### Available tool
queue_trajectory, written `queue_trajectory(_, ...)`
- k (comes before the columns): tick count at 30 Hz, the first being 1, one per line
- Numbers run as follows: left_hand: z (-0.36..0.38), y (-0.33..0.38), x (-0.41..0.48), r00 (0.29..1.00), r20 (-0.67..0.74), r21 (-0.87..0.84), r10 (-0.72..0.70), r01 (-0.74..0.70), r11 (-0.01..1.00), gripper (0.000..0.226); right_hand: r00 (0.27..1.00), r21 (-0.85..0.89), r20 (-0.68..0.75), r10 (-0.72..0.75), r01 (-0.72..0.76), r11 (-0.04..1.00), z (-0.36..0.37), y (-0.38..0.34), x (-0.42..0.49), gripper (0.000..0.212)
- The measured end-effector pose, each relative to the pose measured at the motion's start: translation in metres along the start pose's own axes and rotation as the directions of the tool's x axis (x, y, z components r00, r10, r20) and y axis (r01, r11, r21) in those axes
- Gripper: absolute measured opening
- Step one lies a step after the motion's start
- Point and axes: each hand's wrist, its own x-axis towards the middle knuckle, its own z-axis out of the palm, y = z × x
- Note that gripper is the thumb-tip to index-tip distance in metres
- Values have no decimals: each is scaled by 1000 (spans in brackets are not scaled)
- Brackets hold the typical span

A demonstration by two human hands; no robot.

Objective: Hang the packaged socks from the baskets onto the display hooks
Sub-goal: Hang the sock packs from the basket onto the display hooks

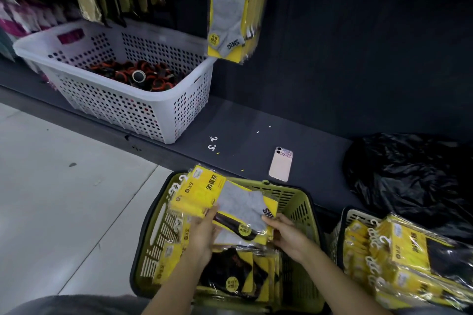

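Note:
A stack of yellow packs with grey socks [225, 199] is raised over the green basket [297, 202]. My left hand [204, 235] grips the stack's left edge, and my right hand [286, 233] holds its right end. More sock packs, some black [230, 271], lie in the basket below. A second basket [343, 227] at the right holds several yellow packs [399, 258] with white hooks. Yellow grey-sock packs [230, 7] hang from a display hook at the top; the hook itself is out of frame.
A white perforated basket [158, 115] with black and orange items stands on the dark low shelf [256, 115]. A pink phone [280, 164], two loose white hooks [213, 143] and a black plastic bag [409, 179] also lie there. Pale floor [64, 186] spreads to the left.

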Motion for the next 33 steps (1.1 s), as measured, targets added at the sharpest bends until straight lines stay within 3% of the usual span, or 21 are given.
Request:
queue_trajectory(3,22,28,-23,985,27,16,173,-173,985,50,994,-123,17,-104,105,987,10,-25,-21,32)
queue_trajectory(7,48,87,-45,902,70,121,425,-431,894,28,889,-312,-85,-450,405,859,26,-88,-42,63)
queue_trajectory(10,67,135,-63,783,197,197,589,-621,759,15,760,-346,-23,-649,603,719,49,-145,-63,59)
queue_trajectory(14,87,192,-81,690,264,211,675,-724,657,19,718,-203,96,-690,692,692,88,-201,-89,35)
queue_trajectory(23,88,276,-78,591,309,255,745,-806,534,34,649,-123,78,-757,760,639,141,-265,-92,15)
queue_trajectory(26,75,305,-68,555,244,287,795,-824,488,50,648,-111,26,-761,759,642,154,-287,-81,17)
queue_trajectory(33,49,366,-42,458,95,280,884,-864,418,51,611,-125,-38,-791,782,610,194,-339,-52,16)
